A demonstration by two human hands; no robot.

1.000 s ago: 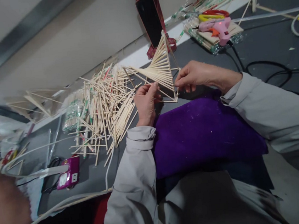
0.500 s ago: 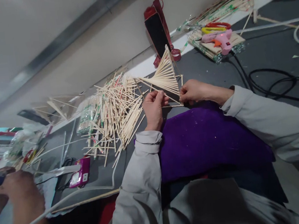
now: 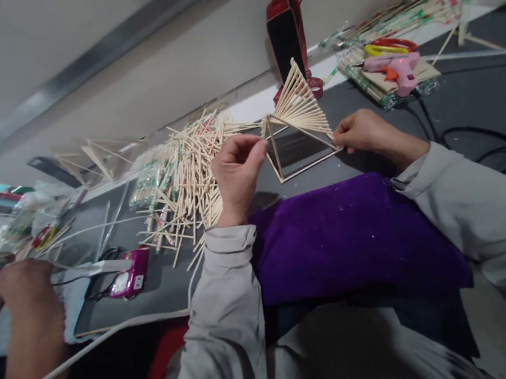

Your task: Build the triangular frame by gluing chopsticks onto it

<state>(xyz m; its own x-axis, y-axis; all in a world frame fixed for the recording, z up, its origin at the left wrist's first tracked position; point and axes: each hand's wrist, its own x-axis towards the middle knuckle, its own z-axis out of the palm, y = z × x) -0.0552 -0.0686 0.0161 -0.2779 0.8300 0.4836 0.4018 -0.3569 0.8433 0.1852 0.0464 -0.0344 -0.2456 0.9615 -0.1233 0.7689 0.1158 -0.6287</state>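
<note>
A wooden stick frame (image 3: 278, 150) stands on the dark table, with a fan of pale sticks (image 3: 302, 103) spreading from its upper part. At its left side is my left hand (image 3: 240, 169), thumb and index finger pinched at the frame's edge. My right hand (image 3: 362, 131) pinches the lower right corner, where the lowest fan sticks meet the frame. Fingertips hide the exact points of contact. Left of the frame lies a big heap of loose sticks (image 3: 192, 172). Purple cloth (image 3: 326, 242) lies in front of the frame.
A pink glue gun (image 3: 398, 70) rests on packaged sticks at the right, beside scissors (image 3: 389, 47) and a black cable (image 3: 477, 130). Behind the frame stands a red-capped bottle (image 3: 284, 35). A magenta power socket (image 3: 133, 273) and another person's hand (image 3: 23, 283) are at the left.
My left hand has moved left, to the frame's left side. The frame appears turned and shifted right, its open lower part now showing. My right hand remains at the right corner.
</note>
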